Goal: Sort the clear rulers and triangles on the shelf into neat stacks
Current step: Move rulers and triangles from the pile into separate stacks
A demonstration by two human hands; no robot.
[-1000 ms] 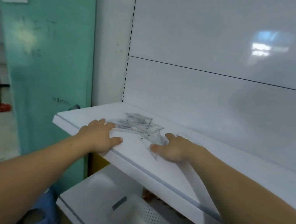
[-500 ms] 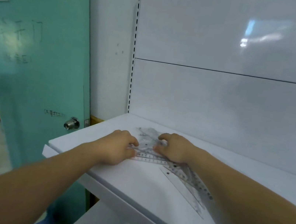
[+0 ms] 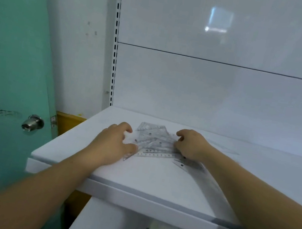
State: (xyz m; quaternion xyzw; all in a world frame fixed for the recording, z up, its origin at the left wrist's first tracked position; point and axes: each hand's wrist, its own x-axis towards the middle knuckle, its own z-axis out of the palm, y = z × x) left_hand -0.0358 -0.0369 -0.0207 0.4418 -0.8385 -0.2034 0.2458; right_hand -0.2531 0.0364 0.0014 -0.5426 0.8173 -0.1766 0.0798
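Since half a second ago, in the head view, the two hands have drawn a little apart. They were almost knuckle to knuckle over the plastic, and they now flank it, so the pile of clear rulers and triangles (image 3: 152,142) shows between them on the white shelf (image 3: 114,189), near its back left corner. The pile looks more bunched than before, which suggests the pieces are being gathered rather than sorted, and no separate stack has formed yet. The left hand (image 3: 112,144) arches over the pile's left edge. Its thumb lies against the end of a straight ruler and its fingers curve down towards the shelf, but I cannot tell whether anything is pinched between them. The right hand (image 3: 190,146) has its fingers (image 3: 179,138) curled down onto the right side of the pile. The tips are tucked under, so whether it grips or only presses is unclear. One long ruler (image 3: 191,165) runs out from under the right wrist and is mostly covered by the forearm. A faint clear piece (image 3: 222,147) lies apart, beyond the right hand. Clear plastic on white makes the overlapping outlines hard to separate, so the pieces cannot be counted. The lower shelf (image 3: 108,226) is cut off at the bottom edge, and what lies on it is blurred.
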